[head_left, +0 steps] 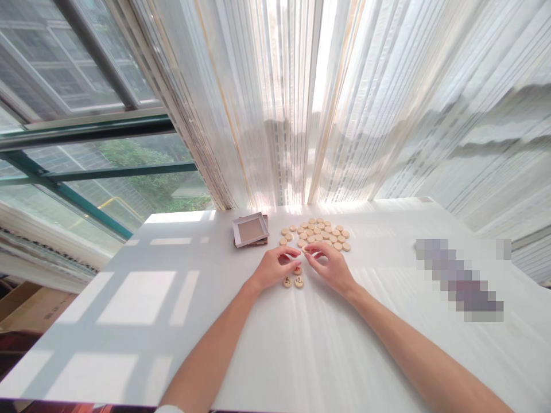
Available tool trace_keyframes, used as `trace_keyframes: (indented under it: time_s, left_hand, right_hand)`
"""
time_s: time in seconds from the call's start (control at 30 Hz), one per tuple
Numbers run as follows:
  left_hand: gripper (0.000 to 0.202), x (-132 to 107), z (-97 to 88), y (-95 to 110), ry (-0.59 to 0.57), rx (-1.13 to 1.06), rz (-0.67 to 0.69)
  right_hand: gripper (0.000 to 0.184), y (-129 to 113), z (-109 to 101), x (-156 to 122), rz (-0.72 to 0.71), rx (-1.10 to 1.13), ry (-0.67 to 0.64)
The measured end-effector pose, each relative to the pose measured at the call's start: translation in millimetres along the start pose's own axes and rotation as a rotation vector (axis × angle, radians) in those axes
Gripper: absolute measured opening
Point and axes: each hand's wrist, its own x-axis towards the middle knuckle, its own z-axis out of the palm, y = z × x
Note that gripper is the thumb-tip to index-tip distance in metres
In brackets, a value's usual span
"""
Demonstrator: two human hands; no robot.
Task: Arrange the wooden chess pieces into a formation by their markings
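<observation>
My right hand pinches a round wooden Chinese chess piece between thumb and fingers, at the near edge of the loose pieces. Just left of it, my left hand is curved with a gap between thumb and fingers, and I see nothing in it. Below the fingertips lies a piece with a red character, partly covered by the left thumb. Two pieces with dark characters, a left one and a right one, lie face up closer to me. Several plain-side-up pieces spread out beyond my hands.
An open shallow box rests on another flat box part at the table's back, left of the pieces. A blurred-out object lies on the right of the white table. Sheer curtains and a window border the far edge.
</observation>
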Motion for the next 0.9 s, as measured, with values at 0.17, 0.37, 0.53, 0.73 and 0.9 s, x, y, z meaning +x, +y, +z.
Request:
trace_keyframes:
  time_s: [0.17,0.37,0.53,0.73,0.9]
  left_hand:
    - [0.021,-2,1.3,3,-0.051,0.09,0.035]
    - [0.018,-3,1.9,6,-0.05,0.106,0.047]
    - [0.024,2,2.0,4,0.008,0.057,0.003]
    - [0.028,23,1.0,7,-0.003,0.056,-0.011]
    - [0.03,37,12.4,8,-0.004,-0.015,0.047]
  right_hand:
    - [0.02,2,0,1,0.031,0.007,0.037]
    - [0.021,2,1,1,0.035,0.016,0.037]
    - [0.022,6,0,0,0.091,0.043,0.042]
    - [0.03,15,-4,6,0.244,0.141,0.054]
    - [0.029,14,-11,13,0.247,0.186,-0.037]
